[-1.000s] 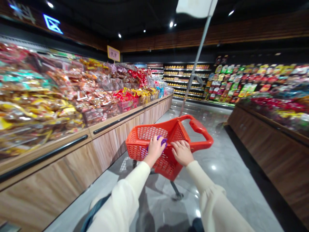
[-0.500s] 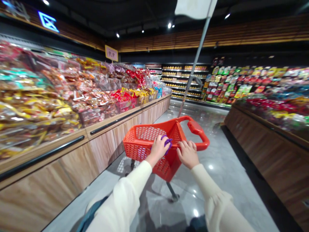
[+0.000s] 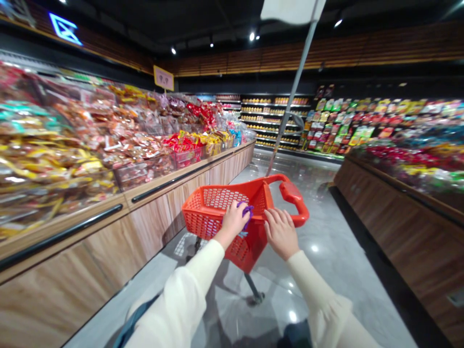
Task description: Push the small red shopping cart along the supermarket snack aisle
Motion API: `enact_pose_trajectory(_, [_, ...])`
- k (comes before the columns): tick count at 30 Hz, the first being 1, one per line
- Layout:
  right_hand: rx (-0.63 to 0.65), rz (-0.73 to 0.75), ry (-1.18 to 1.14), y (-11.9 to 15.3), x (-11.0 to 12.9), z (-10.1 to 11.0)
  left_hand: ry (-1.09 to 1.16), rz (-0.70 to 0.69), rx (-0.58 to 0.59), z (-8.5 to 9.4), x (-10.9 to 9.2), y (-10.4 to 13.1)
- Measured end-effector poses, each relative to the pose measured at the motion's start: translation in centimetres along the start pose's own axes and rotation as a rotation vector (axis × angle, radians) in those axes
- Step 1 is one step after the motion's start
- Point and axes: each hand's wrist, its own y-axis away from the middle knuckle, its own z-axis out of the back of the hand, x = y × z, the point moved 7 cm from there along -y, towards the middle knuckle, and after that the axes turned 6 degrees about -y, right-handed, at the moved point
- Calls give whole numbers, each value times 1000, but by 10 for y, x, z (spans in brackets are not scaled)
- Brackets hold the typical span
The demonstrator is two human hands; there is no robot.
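Note:
A red shopping cart (image 3: 206, 217) with perforated sides stands in front of me, its curved handle to the right. My left hand (image 3: 235, 218) is over the cart's near side, closed round a small purple item (image 3: 248, 212) whose shape is mostly hidden. Below that item a bit of light blue shows against the red plastic. My right hand (image 3: 281, 229) rests on the cart's near rim beside the handle, fingers curled over the edge. A grey pole (image 3: 293, 92) rises behind the cart, topped by a white flag (image 3: 290, 10).
A long wooden display (image 3: 155, 205) heaped with wrapped goods runs along the left. Another wooden display (image 3: 391, 208) lines the right. Between them is a shiny grey floor (image 3: 326, 270). Stocked shelves (image 3: 273, 116) stand at the back, under a dark ceiling.
The cart and both hands sit slightly further left in view. My left hand has lowered a little with the purple item, and light blue now shows beneath it.

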Motion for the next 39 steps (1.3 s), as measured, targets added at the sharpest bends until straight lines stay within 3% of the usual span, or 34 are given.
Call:
enact_pose_trajectory(4, [-24, -47, 26, 5, -16, 7, -17, 55, 11, 5, 20, 0])
enact_pose_trajectory(9, [15, -51, 1, 3, -21, 5, 50, -41, -22, 1, -19, -1])
enact_pose_trajectory(11, [4, -22, 0, 3, -25, 8, 69, -68, -24, -1, -25, -2])
enact_pose_trajectory(16, [-86, -136, 34, 7, -47, 18, 61, -24, 5, -5, 5, -6])
enact_pose_trajectory(18, [-81, -173, 27, 7, -46, 16, 70, -4, -22, -4, 6, -6])
enact_pose_trajectory(23, [-86, -155, -15, 8, -35, 13, 160, -57, -76, -1, -36, -3])
enact_pose_trajectory(25, [-90, -95, -49, 11, -37, 14, 173, -80, -60, 1, -41, -5])
enact_pose_trajectory(31, [-254, -151, -109, 21, -59, 11, 81, 71, -1, 4, -2, -9])
enact_pose_trajectory(33, [-287, -178, -126, 21, -57, 7, 92, 67, -20, 6, -9, -7])
enact_pose_trajectory(37, [-292, -120, -180, 18, -46, 8, 175, -65, -66, 11, -45, -3])
enact_pose_trajectory(39, [-278, -102, -225, 18, -46, 9, 206, -103, -54, 13, -49, -7])
